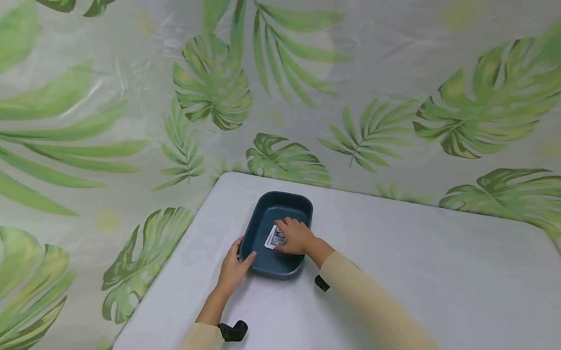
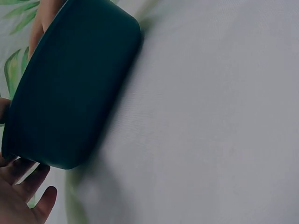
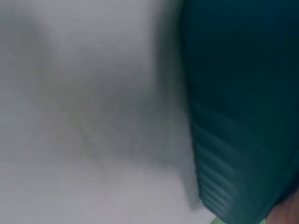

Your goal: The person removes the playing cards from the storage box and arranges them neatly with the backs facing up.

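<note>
A dark teal rectangular bin (image 1: 270,264) with rounded corners sits on the white-covered table. My left hand (image 1: 235,266) grips its near left corner, the thumb over the rim and the fingers outside. Inside the bin, my right hand (image 1: 296,237) holds a few white-bordered cards (image 1: 276,238) with a dark printed picture between thumb and fingers, low over the bin floor. Its palm hides part of them. From the left wrist, the bin's outer wall (image 2: 74,88) fills much of the view, with left fingers (image 2: 35,179) under its corner. Only the bin's ribbed side (image 3: 233,140) shows large in the right wrist view.
The white tabletop (image 1: 428,273) stretches to the right of the bin. Its far edge meets a leaf-patterned backdrop (image 1: 280,159), which also runs along the left side. Black wrist devices (image 1: 234,331) sit below both forearms.
</note>
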Demonstrator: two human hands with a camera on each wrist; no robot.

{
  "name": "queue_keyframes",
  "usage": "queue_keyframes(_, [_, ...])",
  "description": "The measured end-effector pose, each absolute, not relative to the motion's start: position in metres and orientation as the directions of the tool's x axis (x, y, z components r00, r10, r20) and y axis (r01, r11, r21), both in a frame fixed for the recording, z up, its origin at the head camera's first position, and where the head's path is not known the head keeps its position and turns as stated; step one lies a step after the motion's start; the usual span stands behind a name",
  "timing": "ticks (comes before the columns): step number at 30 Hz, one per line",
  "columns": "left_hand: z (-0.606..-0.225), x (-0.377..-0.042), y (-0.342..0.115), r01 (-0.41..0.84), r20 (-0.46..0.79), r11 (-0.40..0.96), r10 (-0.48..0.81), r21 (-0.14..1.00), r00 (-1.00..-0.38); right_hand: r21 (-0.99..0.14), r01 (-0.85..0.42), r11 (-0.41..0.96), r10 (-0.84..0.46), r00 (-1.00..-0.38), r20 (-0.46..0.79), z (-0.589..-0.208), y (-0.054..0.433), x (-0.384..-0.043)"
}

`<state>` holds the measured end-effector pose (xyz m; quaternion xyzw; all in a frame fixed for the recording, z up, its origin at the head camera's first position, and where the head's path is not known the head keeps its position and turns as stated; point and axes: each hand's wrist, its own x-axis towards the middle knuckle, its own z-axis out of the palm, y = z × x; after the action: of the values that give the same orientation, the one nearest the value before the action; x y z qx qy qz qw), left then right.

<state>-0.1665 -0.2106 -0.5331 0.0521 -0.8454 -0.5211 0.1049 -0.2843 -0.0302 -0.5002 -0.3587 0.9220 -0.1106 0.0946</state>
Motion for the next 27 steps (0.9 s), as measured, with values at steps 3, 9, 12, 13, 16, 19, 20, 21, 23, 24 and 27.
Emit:
queue_keyframes(3, [-0.538,-0.168,-0.206,0.023,0.124,0.439,-0.203,0.898,-0.971,-0.246,-0.613,0.750,-0.653,-0.746,-0.132,-0.503,-0.032,-0.286])
queue_keyframes(9, [-0.544,-0.170,-0.201,-0.005,0.103,0.419,-0.235,0.908,-0.966,-0.249,-0.577,0.778,-0.623,-0.759,-0.189,-0.502,-0.035,-0.288])
queue_keyframes(12, [-0.544,-0.169,-0.202,-0.020,0.093,0.413,-0.250,0.910,-0.964,-0.241,-0.572,0.784,-0.618,-0.759,-0.206,-0.501,-0.037,-0.287])
queue_keyframes(13, [-0.544,-0.169,-0.202,-0.022,0.091,0.411,-0.253,0.911,-0.963,-0.239,-0.572,0.785,-0.617,-0.759,-0.210,-0.501,-0.037,-0.287])
queue_keyframes(16, [-0.544,-0.168,-0.203,-0.030,0.084,0.403,-0.262,0.915,-0.962,-0.229,-0.575,0.786,-0.617,-0.755,-0.221,-0.501,-0.039,-0.286])
queue_keyframes(19, [-0.546,-0.168,-0.204,-0.035,0.081,0.401,-0.268,0.915,-0.960,-0.214,-0.583,0.784,-0.620,-0.751,-0.228,-0.503,-0.040,-0.286])
queue_keyframes(20, [-0.547,-0.168,-0.204,-0.032,0.085,0.406,-0.268,0.913,-0.960,-0.211,-0.584,0.784,-0.620,-0.750,-0.229,-0.504,-0.041,-0.287])
queue_keyframes(21, [-0.547,-0.168,-0.205,-0.034,0.085,0.406,-0.271,0.913,-0.959,-0.210,-0.584,0.784,-0.620,-0.750,-0.229,-0.505,-0.041,-0.287])
queue_keyframes(23, [-0.548,-0.168,-0.205,-0.031,0.088,0.406,-0.269,0.913,-0.959,-0.218,-0.580,0.785,-0.619,-0.752,-0.228,-0.506,-0.042,-0.288])
queue_keyframes(24, [-0.548,-0.168,-0.206,-0.032,0.086,0.405,-0.270,0.914,-0.959,-0.223,-0.575,0.787,-0.616,-0.754,-0.229,-0.507,-0.043,-0.289])
queue_keyframes(27, [-0.549,-0.168,-0.206,-0.036,0.080,0.399,-0.271,0.916,-0.959,-0.228,-0.561,0.796,-0.604,-0.760,-0.240,-0.508,-0.044,-0.291])
